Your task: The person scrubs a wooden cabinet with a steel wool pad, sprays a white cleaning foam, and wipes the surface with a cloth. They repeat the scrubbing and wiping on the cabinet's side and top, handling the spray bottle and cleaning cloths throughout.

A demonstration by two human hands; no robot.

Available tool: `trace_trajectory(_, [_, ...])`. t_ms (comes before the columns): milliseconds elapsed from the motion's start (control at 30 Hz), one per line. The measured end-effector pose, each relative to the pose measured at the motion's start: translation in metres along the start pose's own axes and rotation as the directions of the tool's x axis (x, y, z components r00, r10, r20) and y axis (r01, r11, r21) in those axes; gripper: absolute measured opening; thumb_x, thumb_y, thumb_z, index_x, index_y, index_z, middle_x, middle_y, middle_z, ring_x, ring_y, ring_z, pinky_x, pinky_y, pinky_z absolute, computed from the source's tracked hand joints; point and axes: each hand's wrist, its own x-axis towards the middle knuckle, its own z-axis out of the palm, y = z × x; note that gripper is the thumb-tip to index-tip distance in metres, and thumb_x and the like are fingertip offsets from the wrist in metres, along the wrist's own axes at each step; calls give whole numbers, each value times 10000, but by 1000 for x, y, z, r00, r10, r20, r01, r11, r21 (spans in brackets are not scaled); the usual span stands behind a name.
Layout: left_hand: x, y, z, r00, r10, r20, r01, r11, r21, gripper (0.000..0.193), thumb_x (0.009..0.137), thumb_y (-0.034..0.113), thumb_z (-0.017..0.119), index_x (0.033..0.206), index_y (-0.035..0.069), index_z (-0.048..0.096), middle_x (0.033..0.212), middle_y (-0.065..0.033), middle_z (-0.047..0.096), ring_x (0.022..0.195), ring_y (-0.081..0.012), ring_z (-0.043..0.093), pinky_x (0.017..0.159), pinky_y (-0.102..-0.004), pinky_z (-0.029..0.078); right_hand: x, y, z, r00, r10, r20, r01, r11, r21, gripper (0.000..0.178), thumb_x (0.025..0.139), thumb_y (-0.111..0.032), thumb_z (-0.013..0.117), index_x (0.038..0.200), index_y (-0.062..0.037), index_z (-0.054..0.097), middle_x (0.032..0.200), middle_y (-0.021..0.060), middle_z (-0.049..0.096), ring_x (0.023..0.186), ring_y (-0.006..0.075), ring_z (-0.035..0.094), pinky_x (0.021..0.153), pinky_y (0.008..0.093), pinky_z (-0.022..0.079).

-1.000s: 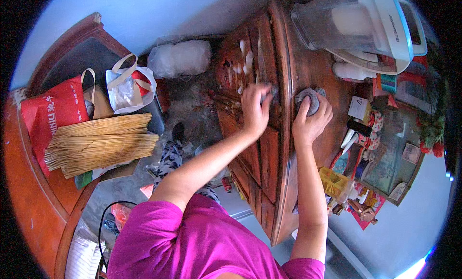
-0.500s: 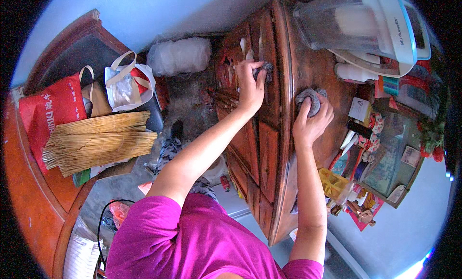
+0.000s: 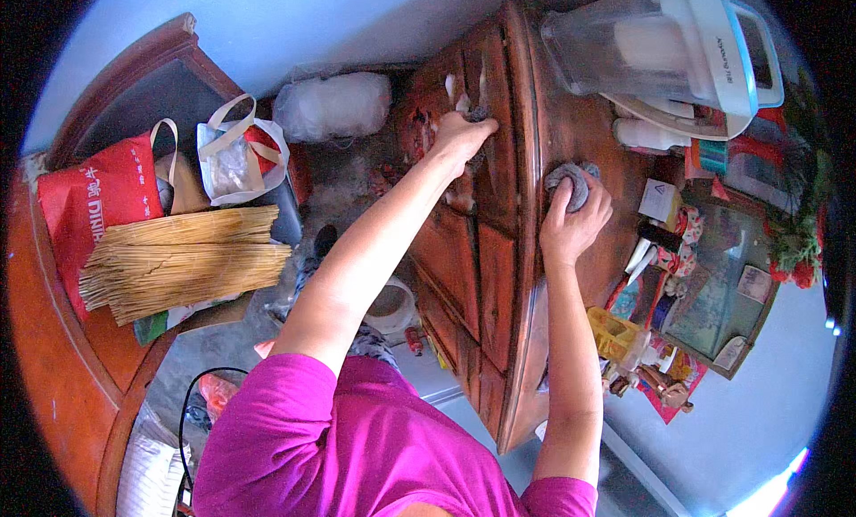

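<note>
A dark wooden cabinet (image 3: 497, 276) stands before me, with white foamy streaks (image 3: 450, 87) on the far part of its front. My left hand (image 3: 462, 141) is closed on a dark grey scouring pad (image 3: 478, 114), pressed to that front near the streaks. The hand covers much of the pad. On the cabinet's top, close to the front edge, my right hand (image 3: 575, 227) grips a bunched grey cloth (image 3: 571, 180), its fingers wrapped round the near side.
A clear plastic appliance jug (image 3: 637, 49) lies at the cabinet top's far end. Along the right side are a yellow box (image 3: 611, 334), a framed glass panel (image 3: 713, 285) and red flowers (image 3: 802, 269). Leftward, a bundle of thin sticks (image 3: 183, 258) lies beside a red bag (image 3: 98, 205) and white bag (image 3: 241, 160).
My left hand has shifted slightly left and turned over the scouring pad, with the wrist bent more. The right hand with the cloth has barely moved.
</note>
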Motion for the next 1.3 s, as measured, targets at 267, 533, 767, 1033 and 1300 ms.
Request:
trace_trajectory(267, [0,-8,-32,990,144,13,-144,986,89,358,957,280,715,1170,-1,654,1095,-123,695,1001,-232,647,924,-387,497,0,2,0,1000,2,-3,-2,1000,-6,320,954,-291,689,1194,-80,662,1198,178,650,1133,417,563,1025,511,426])
trace_trajectory(533, [15,25,-4,508,809,-296,-748,585,314,331,1021,152,660,1320,25,595,1427,-219,420,1377,-379,446,1180,-480,363,1,-4,5,1000,9,5,-9,1000,-7,315,957,-287,686,1197,-84,658,1200,175,651,1138,409,564,1027,504,428])
trace_trajectory(767, [35,33,9,394,847,-357,-798,508,325,284,888,53,787,1167,67,737,1192,-143,602,1169,-317,577,1034,-428,461,-2,4,0,1000,4,16,-4,1000,-20,314,949,-264,692,1196,-75,647,1191,171,644,1138,404,558,1041,506,413])
trace_trajectory(1033, [22,-3,5,448,859,-247,-807,507,303,253,876,18,782,1115,46,705,1113,-132,619,1113,-298,598,1022,-415,464,-1,7,-1,1000,9,24,-8,999,-35,321,949,-265,692,1202,-72,644,1193,172,639,1136,405,556,1036,509,412])
trace_trajectory(1300, [76,52,-10,416,811,-412,-754,561,342,267,908,139,788,1128,6,712,1141,-170,649,1125,-335,612,1047,-428,452,4,-4,4,999,2,37,-2,1000,15,326,951,-275,688,1204,-73,647,1193,172,637,1148,406,552,1035,510,411])
